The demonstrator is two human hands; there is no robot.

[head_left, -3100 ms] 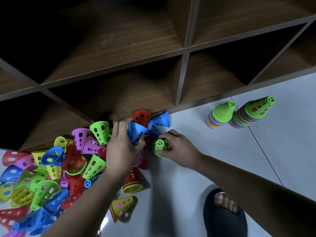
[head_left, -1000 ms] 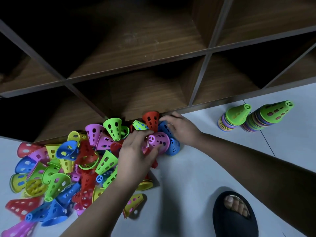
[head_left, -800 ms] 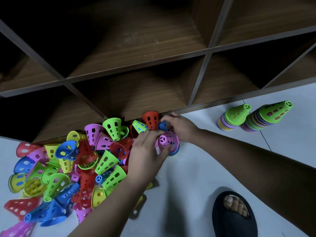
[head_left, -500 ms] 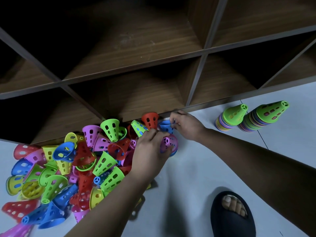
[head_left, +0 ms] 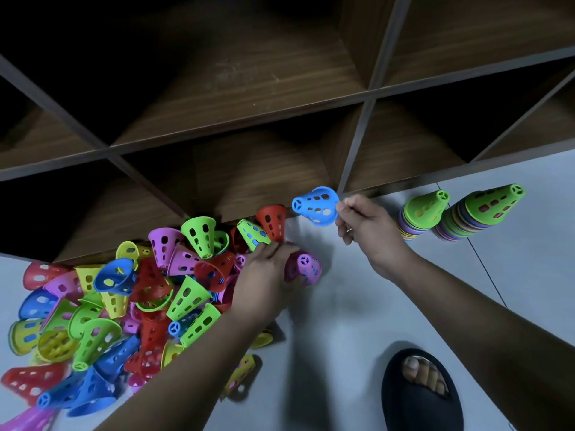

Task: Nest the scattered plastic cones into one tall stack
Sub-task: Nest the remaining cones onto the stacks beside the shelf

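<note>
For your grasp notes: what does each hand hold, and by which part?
Right hand pinches a blue cone by its wide rim; left hand grips a purple cone round its body.

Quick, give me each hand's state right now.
Left hand: grips the purple cone.
Right hand: pinches the blue cone by its rim.
</note>
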